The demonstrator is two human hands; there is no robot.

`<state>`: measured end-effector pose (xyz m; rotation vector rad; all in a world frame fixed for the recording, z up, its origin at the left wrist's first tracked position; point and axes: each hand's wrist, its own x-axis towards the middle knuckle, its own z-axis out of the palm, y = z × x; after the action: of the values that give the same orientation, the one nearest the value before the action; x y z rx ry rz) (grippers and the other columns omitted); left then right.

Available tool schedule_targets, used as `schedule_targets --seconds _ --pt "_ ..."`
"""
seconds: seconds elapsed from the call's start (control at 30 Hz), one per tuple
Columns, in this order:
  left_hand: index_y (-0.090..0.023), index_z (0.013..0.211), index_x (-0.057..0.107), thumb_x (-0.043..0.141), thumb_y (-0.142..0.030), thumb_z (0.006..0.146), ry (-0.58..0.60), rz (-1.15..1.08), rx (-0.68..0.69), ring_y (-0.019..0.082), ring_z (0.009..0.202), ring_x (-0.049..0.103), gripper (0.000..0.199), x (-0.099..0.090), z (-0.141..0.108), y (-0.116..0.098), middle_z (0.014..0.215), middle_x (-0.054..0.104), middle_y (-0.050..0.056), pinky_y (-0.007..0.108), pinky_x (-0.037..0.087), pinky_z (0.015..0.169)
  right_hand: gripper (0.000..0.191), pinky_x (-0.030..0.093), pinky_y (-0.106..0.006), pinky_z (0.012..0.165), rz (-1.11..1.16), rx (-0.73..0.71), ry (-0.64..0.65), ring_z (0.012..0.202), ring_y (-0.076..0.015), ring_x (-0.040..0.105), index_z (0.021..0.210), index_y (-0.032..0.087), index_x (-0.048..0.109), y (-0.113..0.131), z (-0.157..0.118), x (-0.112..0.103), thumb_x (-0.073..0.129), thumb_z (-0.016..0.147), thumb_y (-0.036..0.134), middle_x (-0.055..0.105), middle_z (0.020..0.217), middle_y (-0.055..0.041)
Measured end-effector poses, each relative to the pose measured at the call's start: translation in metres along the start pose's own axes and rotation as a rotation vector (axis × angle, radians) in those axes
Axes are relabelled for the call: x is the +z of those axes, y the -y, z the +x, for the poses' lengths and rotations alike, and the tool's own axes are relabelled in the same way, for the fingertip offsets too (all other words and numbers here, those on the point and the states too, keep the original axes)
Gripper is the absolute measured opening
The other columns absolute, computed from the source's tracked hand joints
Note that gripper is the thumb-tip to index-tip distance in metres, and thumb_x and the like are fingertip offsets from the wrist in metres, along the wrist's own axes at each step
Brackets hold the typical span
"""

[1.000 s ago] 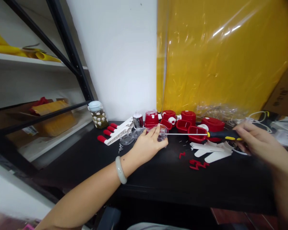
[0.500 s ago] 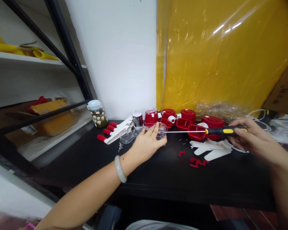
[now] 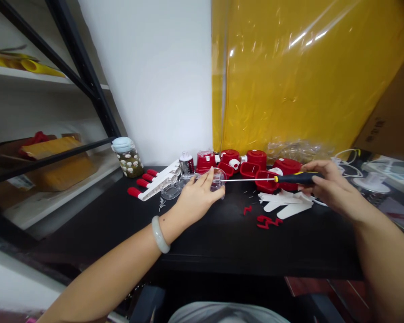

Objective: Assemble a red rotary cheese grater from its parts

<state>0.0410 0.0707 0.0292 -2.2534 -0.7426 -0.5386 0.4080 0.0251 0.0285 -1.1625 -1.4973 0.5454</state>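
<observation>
My left hand (image 3: 198,194), with a pale bangle at the wrist, is closed over a clear plastic part (image 3: 219,176) on the black table. In my right hand (image 3: 328,183) is the black and yellow handle of a long screwdriver (image 3: 251,180), held level. Its shaft points left and its tip meets the clear part beside my left fingers. Red housings (image 3: 256,158) stand behind the shaft. White flat pieces (image 3: 294,211) and small red clips (image 3: 267,221) lie in front of it. Small screws (image 3: 162,204) rest left of my left hand.
White cranks with red grips (image 3: 158,181), a metal drum (image 3: 186,163) and a lidded jar (image 3: 128,157) stand at the left. A dark-framed shelf (image 3: 97,101) borders the left side. Clear plastic wrap (image 3: 299,150) and white cables lie at the back right.
The whole view has shifted, so the things on the table appear a little further left. The fingers of my right hand have changed position on the handle. My left hand still holds the clear part.
</observation>
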Motion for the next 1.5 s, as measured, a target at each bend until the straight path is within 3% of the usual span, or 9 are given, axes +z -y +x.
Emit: schedule_targets --seconds 0.1,0.33,0.6,0.73,0.87,1.13,1.27,1.37,1.5 --pt "-0.024 0.114 0.063 0.06 -0.022 0.09 -0.009 0.002 -0.007 0.034 0.117 0.062 0.025 -0.001 0.0 0.0 0.144 0.049 0.022 0.053 0.053 0.089 0.043 0.053 -0.027 0.069 0.085 -0.022 0.048 0.077 -0.0144 0.064 0.108 0.033 0.049 0.005 -0.002 -0.003 0.076 0.076 0.043 0.058 0.108 0.0011" --pt "-0.024 0.114 0.064 0.06 -0.019 0.089 0.005 -0.011 0.0 0.035 0.118 0.061 0.026 -0.002 0.001 0.0 0.143 0.051 0.023 0.054 0.052 0.089 0.038 0.033 -0.024 0.037 -0.062 0.103 0.028 0.035 -0.0137 0.044 0.105 0.027 0.053 0.014 -0.002 0.005 0.045 0.092 0.061 0.051 0.045 0.0057" --pt "-0.025 0.116 0.063 0.061 -0.02 0.089 0.002 0.002 -0.017 0.035 0.119 0.061 0.028 -0.002 -0.001 0.001 0.143 0.05 0.023 0.053 0.052 0.09 0.05 0.049 -0.025 0.054 0.194 0.028 0.126 0.071 -0.0144 0.064 0.112 0.035 0.046 0.008 -0.008 -0.005 0.078 0.074 0.037 0.059 0.112 0.0006" --pt "-0.025 0.116 0.063 0.059 -0.02 0.09 0.018 -0.023 -0.013 0.035 0.123 0.058 0.027 -0.001 -0.002 0.001 0.146 0.046 0.024 0.053 0.05 0.092 0.032 0.047 -0.024 0.052 0.118 0.054 0.102 0.059 -0.0143 0.061 0.105 0.03 0.049 0.007 -0.005 -0.002 0.066 0.085 0.048 0.066 0.076 0.0025" --pt "-0.026 0.115 0.063 0.059 -0.019 0.089 0.025 -0.013 0.001 0.035 0.121 0.06 0.027 -0.001 -0.001 0.0 0.143 0.049 0.024 0.053 0.052 0.09 0.039 0.038 -0.025 0.038 -0.041 0.114 0.043 0.037 -0.0144 0.048 0.098 0.025 0.052 0.011 -0.001 0.005 0.049 0.089 0.063 0.054 0.048 0.0047" --pt "-0.025 0.115 0.062 0.061 -0.018 0.088 0.021 0.014 -0.003 0.034 0.121 0.06 0.028 -0.001 -0.002 0.0 0.143 0.05 0.024 0.053 0.052 0.091 0.046 0.054 -0.025 0.065 -0.027 0.005 0.157 0.087 -0.0174 0.063 0.112 0.034 0.047 0.008 -0.006 0.004 0.074 0.077 0.045 0.052 0.119 -0.0025" --pt "-0.025 0.115 0.062 0.059 -0.02 0.09 0.011 0.011 -0.009 0.035 0.12 0.06 0.026 -0.002 -0.002 0.0 0.141 0.051 0.024 0.053 0.052 0.09 0.032 0.051 -0.03 0.086 -0.11 -0.176 0.155 0.106 -0.0214 0.06 0.102 0.031 0.054 0.006 -0.005 -0.003 0.074 0.078 0.039 0.055 0.116 -0.0022" --pt "-0.025 0.115 0.062 0.059 -0.02 0.089 0.007 0.017 -0.003 0.035 0.12 0.061 0.026 -0.002 -0.002 0.0 0.139 0.053 0.025 0.053 0.052 0.09 0.025 0.052 -0.032 0.082 -0.161 -0.202 0.022 0.092 -0.0209 0.064 0.094 0.028 0.059 0.008 -0.003 0.0 0.071 0.079 0.045 0.064 0.098 -0.0026" --pt "-0.025 0.115 0.062 0.059 -0.02 0.089 0.021 0.016 0.006 0.035 0.121 0.06 0.026 -0.003 -0.001 -0.001 0.141 0.051 0.027 0.054 0.052 0.089 0.036 0.047 -0.03 0.05 -0.241 0.021 -0.029 0.047 -0.0166 0.055 0.102 0.025 0.059 0.008 -0.001 0.01 0.054 0.088 0.058 0.058 0.059 0.0018"
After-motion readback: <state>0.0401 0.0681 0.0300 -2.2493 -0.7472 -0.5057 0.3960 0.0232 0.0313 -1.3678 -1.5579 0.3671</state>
